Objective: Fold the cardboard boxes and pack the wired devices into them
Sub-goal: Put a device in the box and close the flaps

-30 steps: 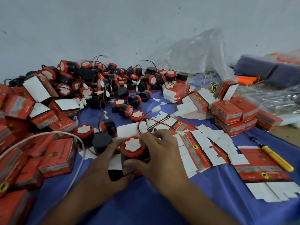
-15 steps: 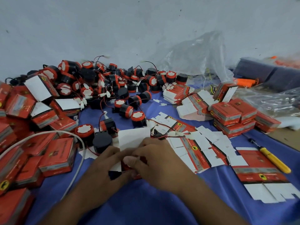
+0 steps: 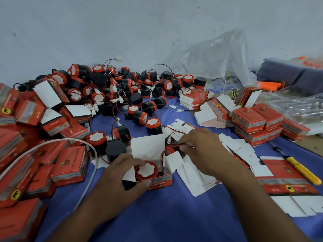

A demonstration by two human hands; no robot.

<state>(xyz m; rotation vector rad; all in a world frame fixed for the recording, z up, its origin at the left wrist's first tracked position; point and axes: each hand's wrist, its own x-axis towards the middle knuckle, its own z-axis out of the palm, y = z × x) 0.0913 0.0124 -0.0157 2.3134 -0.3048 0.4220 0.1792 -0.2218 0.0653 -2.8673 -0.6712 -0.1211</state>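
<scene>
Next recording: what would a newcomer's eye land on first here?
The heap of wired devices, red and black, piled against the back wall. At centre the left hand holds an open box with a device seated inside, while the right hand pinches its wire. Closed red boxes crowd the left side.

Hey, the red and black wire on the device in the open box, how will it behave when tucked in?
The wire looks thin and floppy: it curves limply between the device and the right hand pinching it. It may spring back out of the open box unless pressed down. Next to the chunky device it likely weighs almost nothing.
</scene>
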